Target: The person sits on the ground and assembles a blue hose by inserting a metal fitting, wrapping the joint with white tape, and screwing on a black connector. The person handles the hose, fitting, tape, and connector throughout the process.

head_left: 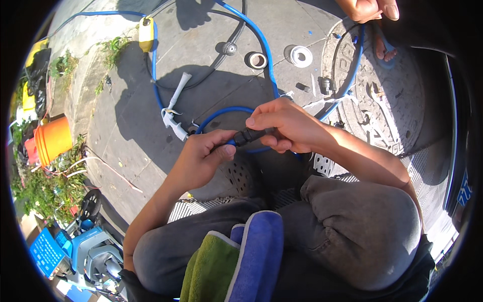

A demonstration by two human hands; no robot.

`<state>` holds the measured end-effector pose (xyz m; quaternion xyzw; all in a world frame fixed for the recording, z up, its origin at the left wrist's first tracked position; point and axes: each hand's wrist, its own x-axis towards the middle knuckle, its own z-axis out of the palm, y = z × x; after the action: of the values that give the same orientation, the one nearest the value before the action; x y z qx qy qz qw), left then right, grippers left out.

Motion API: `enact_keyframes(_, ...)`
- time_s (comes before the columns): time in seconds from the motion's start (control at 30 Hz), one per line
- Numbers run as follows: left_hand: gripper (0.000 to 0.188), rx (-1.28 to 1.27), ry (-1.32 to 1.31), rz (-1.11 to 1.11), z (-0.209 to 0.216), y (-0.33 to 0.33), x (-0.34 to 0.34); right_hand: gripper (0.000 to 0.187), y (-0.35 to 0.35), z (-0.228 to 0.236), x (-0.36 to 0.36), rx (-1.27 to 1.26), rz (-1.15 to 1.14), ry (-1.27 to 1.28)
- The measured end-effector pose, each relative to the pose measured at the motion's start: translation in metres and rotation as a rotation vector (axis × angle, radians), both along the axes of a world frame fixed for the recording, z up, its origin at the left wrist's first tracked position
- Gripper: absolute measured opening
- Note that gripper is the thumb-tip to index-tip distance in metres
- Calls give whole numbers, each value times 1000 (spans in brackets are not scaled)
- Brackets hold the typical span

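My left hand (201,153) is closed round the end of a blue hose (231,143), just behind a black hose connector (244,137). Fingers of my right hand (289,123) pinch the other end of that connector, so the two hands hold it between them above the pavement. Left of it, near my left hand, lies a white spray gun (173,123) with a long pale nozzle. Past my right hand are a black fitting (327,85) and a small dark cylinder (303,87). My right fingertips hide part of the connector's far end.
Two tape rolls, one dark-edged (257,61) and one white (301,57), lie ahead. Wrenches (385,108) rest on a round manhole cover (410,95). Another person's hand (370,9) enters top right. An orange bucket (54,141) stands left; green and blue towels (259,251) hang at my lap.
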<state>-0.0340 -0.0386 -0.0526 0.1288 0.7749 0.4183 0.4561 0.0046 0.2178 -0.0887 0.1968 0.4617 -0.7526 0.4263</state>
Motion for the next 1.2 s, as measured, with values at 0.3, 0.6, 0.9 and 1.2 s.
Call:
enact_keyframes(0.3, 42, -8, -142, 32, 8, 7, 2, 21, -1, -37, 8, -181, -158, 12)
enact_keyframes(0.6, 42, -14, -117, 47, 9, 19, 1, 21, 3, -47, 13, -198, -231, 34)
enact_keyframes(0.9, 34, -98, 0, 83, -17, -19, -10, 40, 20, -88, 46, 259, -126, 248)
enact_keyframes(1.2, 36, -3, -78, 64, -22, -25, -72, 32, 197, -177, 186, 1594, -151, 299)
